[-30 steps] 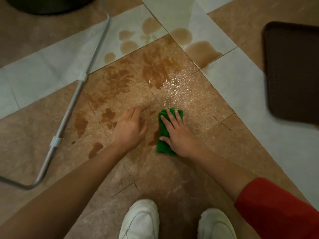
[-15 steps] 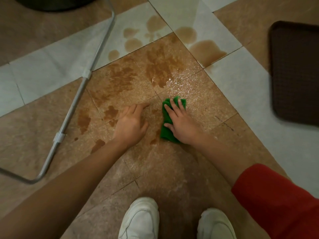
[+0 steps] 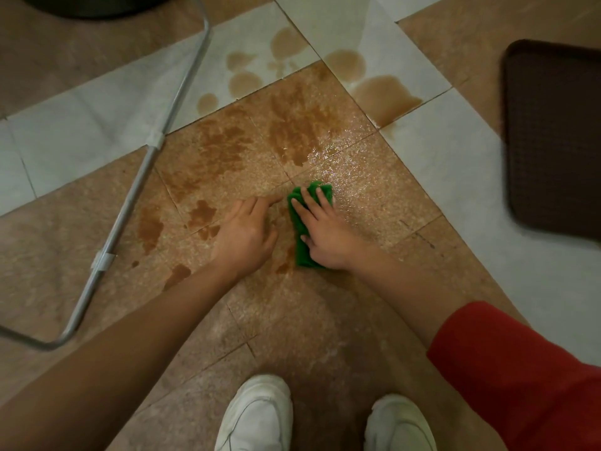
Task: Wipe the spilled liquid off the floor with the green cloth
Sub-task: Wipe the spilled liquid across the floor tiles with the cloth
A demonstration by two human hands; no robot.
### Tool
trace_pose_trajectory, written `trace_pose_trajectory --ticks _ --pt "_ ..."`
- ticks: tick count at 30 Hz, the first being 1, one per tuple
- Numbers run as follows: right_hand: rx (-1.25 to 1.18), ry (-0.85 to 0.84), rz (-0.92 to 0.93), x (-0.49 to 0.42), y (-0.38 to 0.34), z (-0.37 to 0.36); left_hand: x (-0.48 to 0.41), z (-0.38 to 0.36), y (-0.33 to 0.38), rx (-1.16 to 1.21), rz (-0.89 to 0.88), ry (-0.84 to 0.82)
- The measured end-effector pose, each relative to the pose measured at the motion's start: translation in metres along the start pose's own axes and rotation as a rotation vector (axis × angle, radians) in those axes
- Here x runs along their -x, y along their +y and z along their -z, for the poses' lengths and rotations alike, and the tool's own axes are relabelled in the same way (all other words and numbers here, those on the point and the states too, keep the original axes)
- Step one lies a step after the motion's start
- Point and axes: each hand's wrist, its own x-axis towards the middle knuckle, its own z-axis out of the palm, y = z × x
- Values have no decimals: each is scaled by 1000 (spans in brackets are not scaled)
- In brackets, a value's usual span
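Observation:
A folded green cloth lies on the brown floor tiles, and my right hand presses it down with straight, spread fingers. Just left of it, my left hand rests on the floor, fingers loosely bent, holding nothing. Brown spilled liquid spreads over the tiles beyond both hands, with puddles on the white tiles further back and smaller patches to the left. The tile right of the cloth glistens wet.
A grey metal tube frame lies on the floor at the left. A dark brown mat sits at the right. My two white shoes stand at the bottom, and a dark round base shows at top left.
My right hand has pushed the green cloth forward, away from me, towards the spill. My left hand stays planted on the floor.

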Motion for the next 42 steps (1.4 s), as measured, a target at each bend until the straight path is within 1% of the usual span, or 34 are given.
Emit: trace_pose_trajectory --ticks 4,6,8,11,13,15,18,20,23,25,27,31,33,35,39,40,42 --pt "10 -17 149 16 2 -11 2 -2 2 11 -2 -14" --pt "12 -17 172 20 8 -12 5 -3 0 4 -12 -25" --pt "-25 18 113 13 12 -5 7 -2 -2 -11 -12 -41" --pt "-106 25 -1 -3 10 9 9 0 -6 -34 1 -46" --pt "-127 35 0 -7 4 11 8 2 -7 -39 27 -51" --pt "-147 42 65 -5 -1 6 6 3 -8 -45 54 -62" --pt "-107 -6 204 5 1 -4 5 3 -7 -42 71 -54" --pt "-85 -18 227 5 8 -1 6 3 -7 -33 72 -54" --pt "-131 31 99 -7 10 8 7 2 -10 -51 75 -75" --pt "-125 38 52 -13 5 10 8 2 -10 -58 79 -81" --pt "-102 23 76 -11 3 8 6 2 -8 -53 83 -81" --pt "-73 -42 206 2 9 -4 5 2 -5 -47 72 -74" --pt "-73 -55 223 4 15 0 5 3 -4 -42 73 -80" --pt "-87 -21 179 2 19 6 6 4 -5 -38 63 -80" --pt "-119 55 -15 -2 3 6 5 4 -4 -50 53 -75" --pt "-111 63 -37 0 -4 2 4 3 -3 -48 51 -78" --pt "-88 64 -4 9 -12 -7 3 -1 -2 -35 41 -78"
